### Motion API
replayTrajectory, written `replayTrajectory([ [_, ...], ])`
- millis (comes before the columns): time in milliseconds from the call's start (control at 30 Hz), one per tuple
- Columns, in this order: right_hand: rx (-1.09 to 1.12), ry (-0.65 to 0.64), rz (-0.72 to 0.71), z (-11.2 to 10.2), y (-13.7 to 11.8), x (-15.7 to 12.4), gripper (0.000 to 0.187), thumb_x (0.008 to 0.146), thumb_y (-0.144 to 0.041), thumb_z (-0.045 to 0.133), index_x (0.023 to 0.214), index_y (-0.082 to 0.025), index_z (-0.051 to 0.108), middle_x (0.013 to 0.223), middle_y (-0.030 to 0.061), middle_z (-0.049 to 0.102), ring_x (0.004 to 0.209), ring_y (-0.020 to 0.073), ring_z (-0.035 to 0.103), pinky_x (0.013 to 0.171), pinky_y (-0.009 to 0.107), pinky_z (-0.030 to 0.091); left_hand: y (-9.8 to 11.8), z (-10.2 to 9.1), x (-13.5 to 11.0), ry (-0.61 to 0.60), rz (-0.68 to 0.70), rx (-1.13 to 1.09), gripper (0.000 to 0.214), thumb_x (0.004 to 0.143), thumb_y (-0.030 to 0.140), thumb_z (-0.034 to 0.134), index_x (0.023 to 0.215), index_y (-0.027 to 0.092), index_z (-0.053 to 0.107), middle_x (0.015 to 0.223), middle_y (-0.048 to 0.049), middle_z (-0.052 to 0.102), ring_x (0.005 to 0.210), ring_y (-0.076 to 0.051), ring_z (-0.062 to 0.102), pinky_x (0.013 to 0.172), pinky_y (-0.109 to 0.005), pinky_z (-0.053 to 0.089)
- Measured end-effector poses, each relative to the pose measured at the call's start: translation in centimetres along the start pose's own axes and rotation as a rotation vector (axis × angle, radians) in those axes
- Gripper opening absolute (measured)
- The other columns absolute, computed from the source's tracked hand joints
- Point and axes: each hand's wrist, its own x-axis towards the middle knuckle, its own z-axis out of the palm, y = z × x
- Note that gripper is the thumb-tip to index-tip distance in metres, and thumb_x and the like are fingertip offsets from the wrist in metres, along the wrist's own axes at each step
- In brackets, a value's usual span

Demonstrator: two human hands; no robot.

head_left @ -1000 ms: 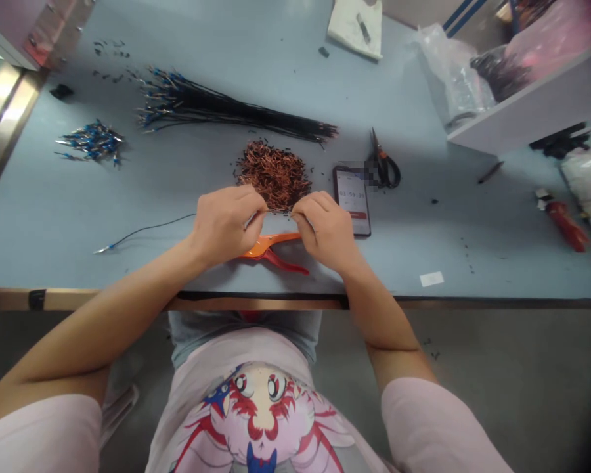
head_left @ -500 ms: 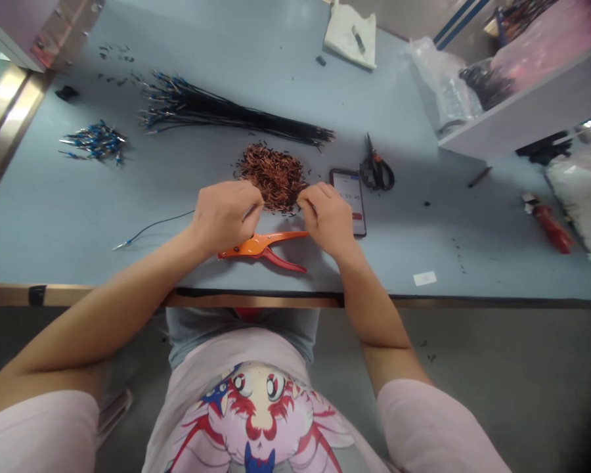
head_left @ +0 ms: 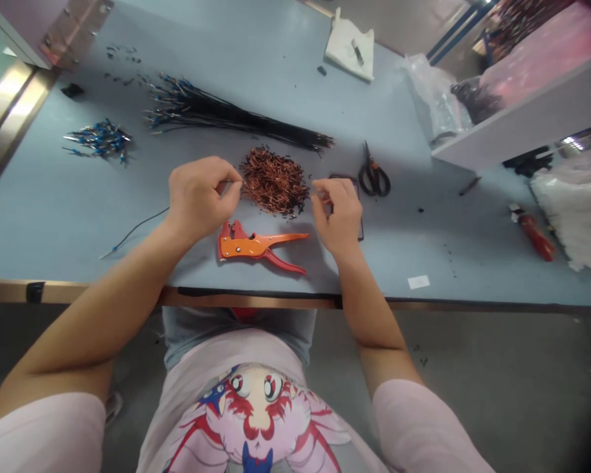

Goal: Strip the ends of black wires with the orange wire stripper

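Observation:
My left hand (head_left: 204,196) is closed in a pinch at the left side of a heap of short copper-coloured pieces (head_left: 274,184). It holds a thin black wire (head_left: 138,225), whose blue-collared end trails left over the table. My right hand (head_left: 337,213) hovers at the right side of the heap, thumb and fingertips together; whatever they may hold is too small to make out. Between my forearms lies an orange and red wire stripper (head_left: 249,247), touched by neither hand. A phone (head_left: 361,226) is mostly hidden under my right hand.
Behind the heap lies a bundle of black wires (head_left: 241,118) with blue-collared ends. Loose blue terminals (head_left: 101,139) are piled at left. Scissors (head_left: 374,177) lie right of the phone, a red-handled tool (head_left: 534,233) farther right. A shelf (head_left: 517,118) juts in at right.
My hands have moved apart, the left one leftward with the wire, the right one slightly right. The stripper's head has come into view, and my right hand covers more of the phone.

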Motion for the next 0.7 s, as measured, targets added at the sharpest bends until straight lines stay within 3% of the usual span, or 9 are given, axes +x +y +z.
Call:
replayTrajectory([
  [133,0.001,-0.074,-0.062,0.9,-1.0,-0.5,0.026,0.099,-0.024,0.051,0.121,-0.02,0.063,0.108,0.0123,0.067,0.103,0.0242,0.063,0.088,0.039,0.054,1.2,0.7,-0.8,-0.056,0.08,-0.021,0.011,0.082,0.02,0.058,0.074,0.022,0.066,0.066,-0.0012,0.062,0.061,-0.017,0.055,0.058,-0.032,0.037],
  [300,-0.047,-0.076,-0.141,1.1,-1.1,-0.8,0.023,0.102,-0.019,0.045,0.097,-0.019,0.067,0.088,0.0093,0.071,0.087,0.0208,0.065,0.079,0.033,0.053,2.2,0.9,-1.4,-0.132,0.109,-0.04,0.014,0.085,0.023,0.057,0.079,0.021,0.069,0.068,-0.0012,0.065,0.063,-0.017,0.059,0.059,-0.031,0.038],
  [467,-0.089,-0.1,-0.19,0.8,-2.5,-1.0,0.02,0.1,-0.017,0.048,0.094,-0.02,0.067,0.085,0.0078,0.071,0.084,0.0208,0.064,0.075,0.033,0.053,2.4,1.2,-1.8,-0.235,0.145,0.019,0.014,0.089,0.028,0.061,0.095,0.022,0.072,0.08,-0.0016,0.073,0.072,-0.018,0.064,0.06,-0.03,0.039],
  [567,-0.101,-0.089,-0.242,0.7,-2.8,-1.1,0.016,0.097,-0.016,0.052,0.094,-0.02,0.067,0.084,0.0074,0.071,0.082,0.0212,0.064,0.074,0.032,0.053,2.5,1.3,-2.0,-0.27,0.248,0.039,0.021,0.096,0.03,0.053,0.091,0.02,0.071,0.081,-0.0023,0.072,0.073,-0.017,0.064,0.058,-0.03,0.035],
  [700,-0.098,-0.053,-0.278,0.7,-2.5,-1.0,0.019,0.089,-0.008,0.053,0.091,-0.022,0.067,0.081,0.0052,0.071,0.08,0.021,0.065,0.072,0.032,0.054,2.5,1.0,-2.0,-0.211,0.362,0.052,0.027,0.097,0.023,0.046,0.078,0.018,0.065,0.071,-0.0017,0.066,0.066,-0.015,0.06,0.054,-0.032,0.027],
])
